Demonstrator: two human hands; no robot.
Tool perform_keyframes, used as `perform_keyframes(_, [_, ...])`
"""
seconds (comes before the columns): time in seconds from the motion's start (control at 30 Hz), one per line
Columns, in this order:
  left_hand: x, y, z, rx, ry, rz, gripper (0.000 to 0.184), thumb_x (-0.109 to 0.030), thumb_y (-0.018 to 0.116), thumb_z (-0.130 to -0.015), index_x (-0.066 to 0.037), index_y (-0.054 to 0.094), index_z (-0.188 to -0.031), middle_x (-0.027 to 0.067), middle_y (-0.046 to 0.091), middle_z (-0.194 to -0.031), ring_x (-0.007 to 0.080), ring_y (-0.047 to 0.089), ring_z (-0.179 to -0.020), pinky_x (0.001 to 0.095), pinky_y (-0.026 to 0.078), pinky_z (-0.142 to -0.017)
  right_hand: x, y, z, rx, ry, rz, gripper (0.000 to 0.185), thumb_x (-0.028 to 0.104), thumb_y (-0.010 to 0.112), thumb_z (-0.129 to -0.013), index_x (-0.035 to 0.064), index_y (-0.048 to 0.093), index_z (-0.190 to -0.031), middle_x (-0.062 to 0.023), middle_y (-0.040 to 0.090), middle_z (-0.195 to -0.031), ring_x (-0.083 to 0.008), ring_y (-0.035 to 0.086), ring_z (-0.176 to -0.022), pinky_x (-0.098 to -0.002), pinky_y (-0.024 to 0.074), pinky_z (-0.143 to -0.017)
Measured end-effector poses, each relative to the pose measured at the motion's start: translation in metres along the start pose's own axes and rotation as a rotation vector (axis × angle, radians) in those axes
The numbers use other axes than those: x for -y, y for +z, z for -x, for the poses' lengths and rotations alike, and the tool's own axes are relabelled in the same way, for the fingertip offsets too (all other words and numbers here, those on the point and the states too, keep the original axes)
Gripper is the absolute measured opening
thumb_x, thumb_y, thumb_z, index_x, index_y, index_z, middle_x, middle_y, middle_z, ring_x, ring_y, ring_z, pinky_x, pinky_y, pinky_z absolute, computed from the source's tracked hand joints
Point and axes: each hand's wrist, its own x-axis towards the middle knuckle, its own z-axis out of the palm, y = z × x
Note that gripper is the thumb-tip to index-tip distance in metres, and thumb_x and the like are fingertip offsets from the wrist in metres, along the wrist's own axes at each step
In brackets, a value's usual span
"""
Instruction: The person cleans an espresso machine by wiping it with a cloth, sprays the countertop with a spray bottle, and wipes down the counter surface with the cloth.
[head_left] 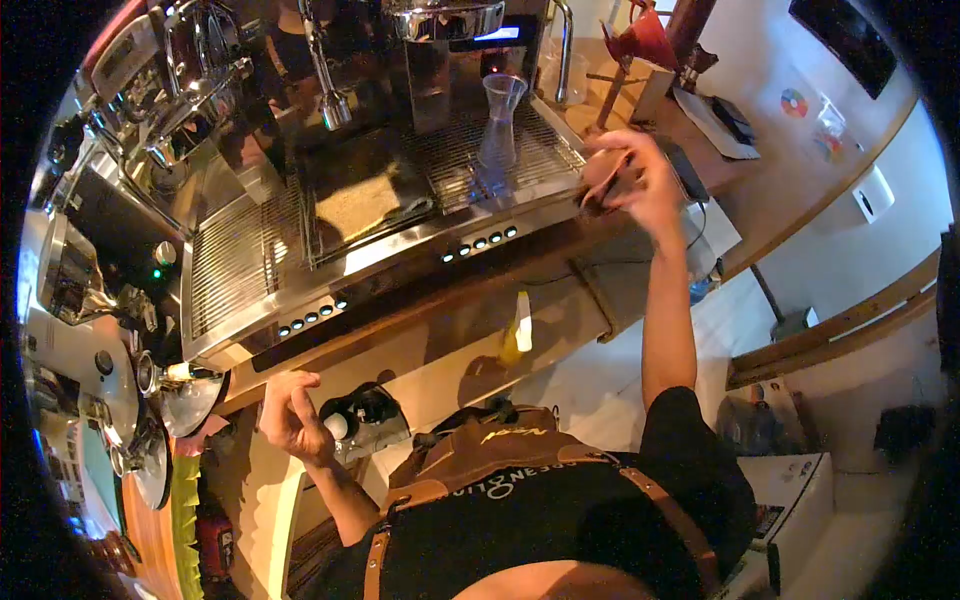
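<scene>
**Small rounded brownish-pink object held by the right hand beside a black-and-steel espresso machine**

The object is positioned just beyond the machine's right front corner, above the brown wooden tabletop. It is grasped by the curled fingers of the right hand, but both are blurred, and its exact kind cannot be told. The left hand is held near the machine's lower front edge; its fingers are loosely bent and nothing is gripped.

On the right part of the slatted steel drip grate, a clear, narrow-waisted glass vessel is stood upright. To its left, a folded tan cloth is laid on a dark mat. Above the cloth, a shiny steel steam wand is hung from the machine. Small round buttons are lit along the front panel.

Behind the right hand, a red cone-shaped dripper is supported over a pale wooden stand. Below the machine, a yellow bottle with a white upper part is seen.
</scene>
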Motion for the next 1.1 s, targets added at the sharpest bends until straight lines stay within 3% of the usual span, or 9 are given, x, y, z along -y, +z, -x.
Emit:
perform_keyframes(0.13, [-0.007,-0.001,0.012,-0.062,-0.037,-0.073,0.018,-0.003,0.054,-0.096,0.006,0.065,-0.085,0.0148,0.067,-0.08,0.0235,0.062,-0.075,0.032,0.049,-0.071,-0.019,0.012,-0.016,0.187,-0.041,0.017,0.019,0.017,0.07,-0.093,0.0083,0.075,-0.109,-0.0041,0.07,-0.113,-0.0171,0.062,-0.114,-0.0315,0.0483,-0.098])
perform_keyframes(0.23, [-0.015,0.001,0.02,-0.093,-0.086,-0.071,0.019,-0.005,0.055,-0.097,0.006,0.065,-0.085,0.0148,0.067,-0.082,0.0226,0.063,-0.076,0.0308,0.05,-0.071,-0.048,0.024,-0.056,0.373,0.065,-0.271,0.026,0.022,0.071,-0.092,0.0044,0.074,-0.111,-0.0056,0.071,-0.108,-0.0189,0.066,-0.103,-0.033,0.0503,-0.095])
perform_keyframes(0.27, [-0.019,0.004,0.022,-0.083,-0.071,-0.09,0.02,-0.005,0.055,-0.098,0.006,0.065,-0.085,0.0149,0.067,-0.082,0.0225,0.063,-0.076,0.0308,0.05,-0.071,-0.076,0.027,-0.085,0.522,0.107,0.016,0.029,0.013,0.067,-0.094,-0.0026,0.068,-0.118,-0.0114,0.069,-0.118,-0.0167,0.065,-0.106,-0.0311,0.048,-0.096])
perform_keyframes(0.4, [-0.038,0.018,0.029,-0.093,-0.07,-0.135,0.021,-0.006,0.055,-0.098,0.007,0.064,-0.084,0.0152,0.066,-0.082,0.0223,0.063,-0.076,0.0311,0.05,-0.071,-0.157,0.059,-0.124,0.407,0.104,0.056,0.029,0.014,0.066,-0.094,-0.0023,0.068,-0.118,-0.0116,0.07,-0.119,-0.0166,0.065,-0.104,-0.0315,0.0494,-0.093])
perform_keyframes(0.5, [-0.044,0.02,0.038,-0.142,-0.094,-0.152,0.02,-0.006,0.055,-0.098,0.007,0.064,-0.084,0.0148,0.066,-0.082,0.0221,0.062,-0.076,0.0313,0.05,-0.07,-0.105,0.054,-0.116,0.396,0.034,0.303,0.028,0.012,0.064,-0.094,-0.0036,0.068,-0.117,-0.0116,0.07,-0.113,-0.0194,0.066,-0.101,-0.0322,0.0493,-0.093])
perform_keyframes(0.7, [-0.049,0.009,0.063,-0.13,-0.213,-0.223,0.023,-0.012,0.054,-0.101,0.004,0.064,-0.087,0.012,0.066,-0.084,0.0196,0.062,-0.078,0.0307,0.05,-0.075,-0.03,0.001,-0.03,0.364,-0.062,-0.243,0.026,-0.001,0.06,-0.086,0.0031,0.071,-0.109,-0.0108,0.07,-0.11,-0.0224,0.064,-0.111,-0.0339,0.0475,-0.1])
perform_keyframes(0.77, [-0.046,0.009,0.061,-0.109,-0.211,-0.216,0.025,-0.011,0.053,-0.101,0.004,0.064,-0.084,0.0109,0.065,-0.084,0.0185,0.062,-0.079,0.0301,0.049,-0.076,-0.003,0.002,-0.004,0.259,-0.097,-0.035,0.025,0.0,0.06,-0.085,0.0034,0.071,-0.108,-0.0115,0.07,-0.11,-0.0247,0.064,-0.11,-0.0353,0.047,-0.1])
perform_keyframes(0.9, [-0.034,0.017,0.041,-0.083,-0.218,-0.133,0.015,-0.003,0.057,-0.093,0.004,0.066,-0.084,0.0136,0.068,-0.08,0.0205,0.063,-0.073,0.0294,0.05,-0.07,0.05,0.036,0.031,-0.033,-0.153,0.453,0.025,0.001,0.062,-0.08,0.0043,0.071,-0.103,-0.0128,0.069,-0.113,-0.0316,0.062,-0.107,-0.0408,0.0467,-0.098])
perform_keyframes(1.1, [-0.021,0.005,0.001,0.039,0.005,0.067,0.009,0.0,0.062,-0.09,0.003,0.067,-0.083,0.0136,0.069,-0.08,0.0211,0.065,-0.07,0.0297,0.051,-0.065,0.143,0.149,0.075,0.083,-0.34,0.151,0.036,-0.003,0.065,-0.078,0.0066,0.07,-0.111,-0.0107,0.067,-0.115,-0.0329,0.06,-0.105,-0.0431,0.0468,-0.098])
